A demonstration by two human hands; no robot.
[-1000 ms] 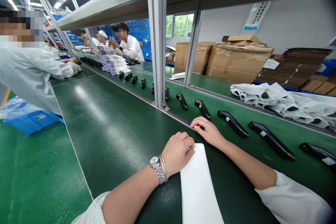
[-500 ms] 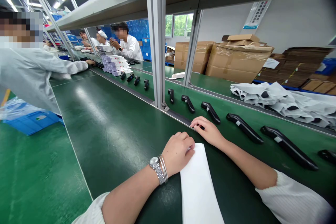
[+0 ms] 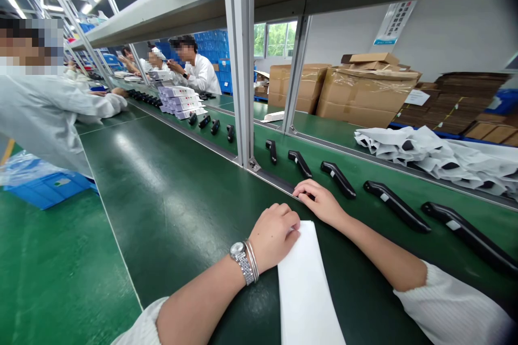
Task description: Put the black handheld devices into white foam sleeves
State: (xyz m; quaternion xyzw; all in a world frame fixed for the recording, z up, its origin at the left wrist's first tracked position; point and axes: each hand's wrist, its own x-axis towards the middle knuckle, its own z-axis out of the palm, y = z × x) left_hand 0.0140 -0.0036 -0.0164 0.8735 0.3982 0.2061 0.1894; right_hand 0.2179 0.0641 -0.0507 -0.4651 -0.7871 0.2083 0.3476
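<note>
My left hand (image 3: 275, 237), with a watch and bangles at the wrist, lies over the far end of a flat stack of folded white sheets (image 3: 305, 285). Its fingers curl down around that end and the thumb rests on top; the fingertips are partly hidden. My right hand (image 3: 321, 203) rests on the metal rail (image 3: 275, 180) at the belt's edge, fingers loosely bent, thumb apart, holding nothing. Beyond it, black angled handheld devices with small white labels lie in a row on the green belt; the nearest to my fingers is one black device (image 3: 338, 179).
A metal post (image 3: 242, 64) rises from the rail ahead. White boxes (image 3: 181, 101) are stacked further left along the belt. White bags (image 3: 437, 159) lie on the far side, before cardboard cartons (image 3: 364, 94). A co-worker in white (image 3: 40, 108) stands at left by a blue crate (image 3: 48, 183).
The row of black devices has shifted rightward along the belt, towards me. Both my hands have stayed in place. The co-worker's arm at left has drawn back a little.
</note>
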